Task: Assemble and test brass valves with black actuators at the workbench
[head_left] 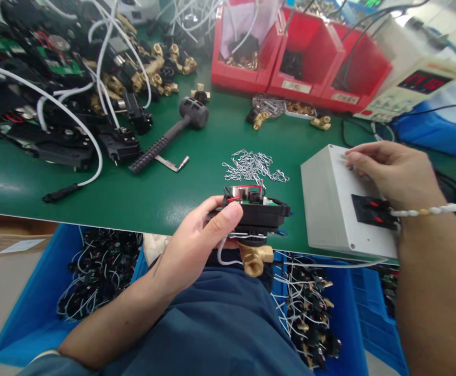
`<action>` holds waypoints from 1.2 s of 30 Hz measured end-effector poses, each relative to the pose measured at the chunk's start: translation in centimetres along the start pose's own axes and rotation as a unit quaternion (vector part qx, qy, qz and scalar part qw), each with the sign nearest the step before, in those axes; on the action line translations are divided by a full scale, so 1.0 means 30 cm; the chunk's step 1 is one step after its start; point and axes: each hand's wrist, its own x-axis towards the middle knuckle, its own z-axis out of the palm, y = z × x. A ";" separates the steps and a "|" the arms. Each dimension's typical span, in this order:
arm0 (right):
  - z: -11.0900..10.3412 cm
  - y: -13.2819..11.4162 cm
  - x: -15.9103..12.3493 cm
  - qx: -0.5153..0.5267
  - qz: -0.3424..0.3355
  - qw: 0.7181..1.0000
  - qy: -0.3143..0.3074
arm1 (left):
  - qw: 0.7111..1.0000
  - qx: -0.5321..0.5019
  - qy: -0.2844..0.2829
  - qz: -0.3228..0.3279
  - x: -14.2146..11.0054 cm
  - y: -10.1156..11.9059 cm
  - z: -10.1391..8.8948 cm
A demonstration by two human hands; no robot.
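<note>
My left hand [208, 224] is closed around an electric valve actuator [257, 211], its cover off, showing a green circuit board, red wires and a silvery motor. Beneath the black housing sits a brass valve body [254, 259], held above my lap at the table's front edge. A white cable [329, 265] runs right from the unit toward a grey control box [325, 203]. On that box's panel my right hand [392, 169] has thumb and fingers pinched at a small part, mostly hidden by the fingertips. Below the hand is a black terminal block [374, 211] with red marks.
Loose wire clips [251, 166] lie on the green table [208, 130]. A black mallet [173, 133] and a small metal tool [173, 164] are left. Actuators and brass fittings [149, 68] pile behind. Red bins [247, 47] and a power supply [419, 83] stand behind; blue crates [27, 308] sit below.
</note>
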 end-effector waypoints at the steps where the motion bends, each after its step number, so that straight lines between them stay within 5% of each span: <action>1: -0.001 -0.001 0.000 -0.004 -0.001 1.000 0.001 | 1.000 0.000 -0.001 0.002 -0.003 0.001 -0.001; 11: 0.004 0.046 0.005 -0.009 -0.051 0.998 0.020 | 0.996 0.069 0.013 0.060 -0.011 -0.004 -0.008; 36: 0.000 0.066 0.006 -0.007 -0.053 0.999 0.005 | 0.996 0.081 -0.005 0.031 -0.051 0.029 0.024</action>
